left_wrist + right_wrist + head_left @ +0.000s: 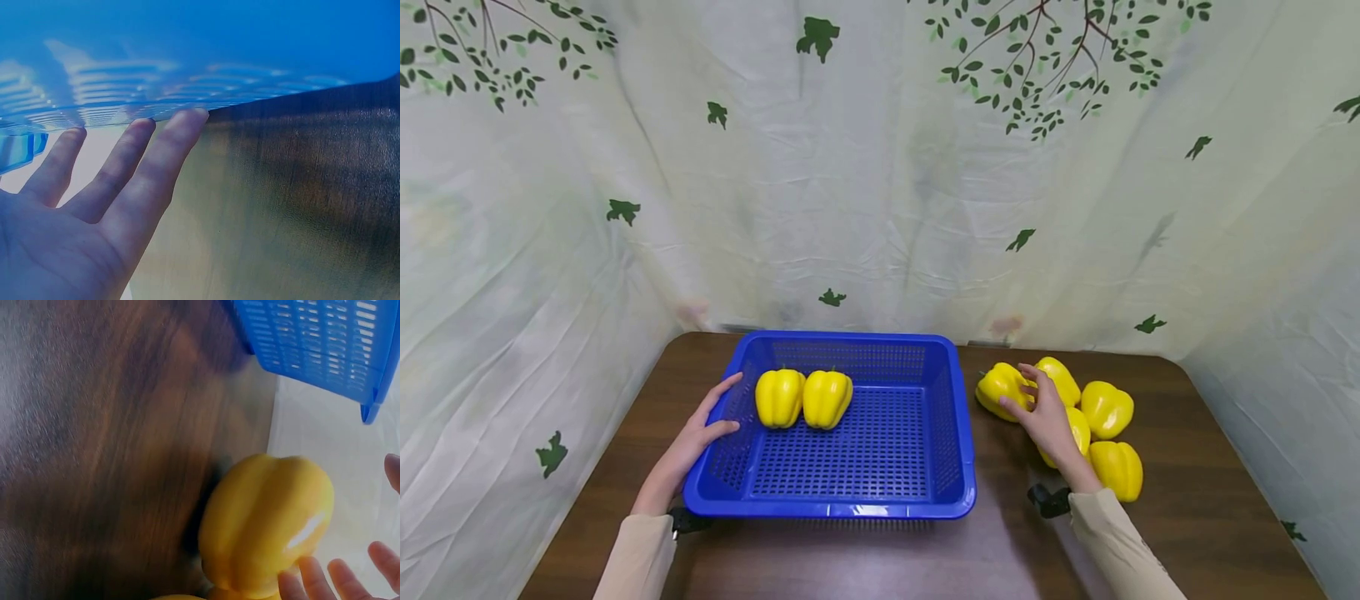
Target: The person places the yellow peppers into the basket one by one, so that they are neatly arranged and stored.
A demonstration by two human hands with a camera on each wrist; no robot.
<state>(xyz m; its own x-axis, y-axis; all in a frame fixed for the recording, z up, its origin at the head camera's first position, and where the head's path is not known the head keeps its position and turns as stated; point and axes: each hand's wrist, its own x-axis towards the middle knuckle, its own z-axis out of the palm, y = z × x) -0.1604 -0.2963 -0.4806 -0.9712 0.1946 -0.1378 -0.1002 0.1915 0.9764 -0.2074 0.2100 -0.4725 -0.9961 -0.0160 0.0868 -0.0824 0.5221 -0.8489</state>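
A blue plastic basket (pixel 842 508) with perforated walls stands on the table, two yellow bell peppers (pixel 779 400) side by side at its back left. My left hand (pixel 696 429) holds its left rim, thumb over the edge; in the left wrist view three fingers (pixel 156 159) extend beneath the rim against the side. Right of the basket, my right hand (pixel 1047 417) is over a yellow bell pepper (pixel 1000 390), fingers spread. The right wrist view shows fingertips beside this pepper (pixel 265 519), apparently touching its lower edge, with the thumb (pixel 394 472) standing apart.
Several more yellow bell peppers (pixel 1107 410) lie clustered around and behind the right hand, one partly hidden by it. The brown wooden table (pixel 1187 500) ends at a pale leaf-print curtain (pixel 887 183) behind and at both sides.
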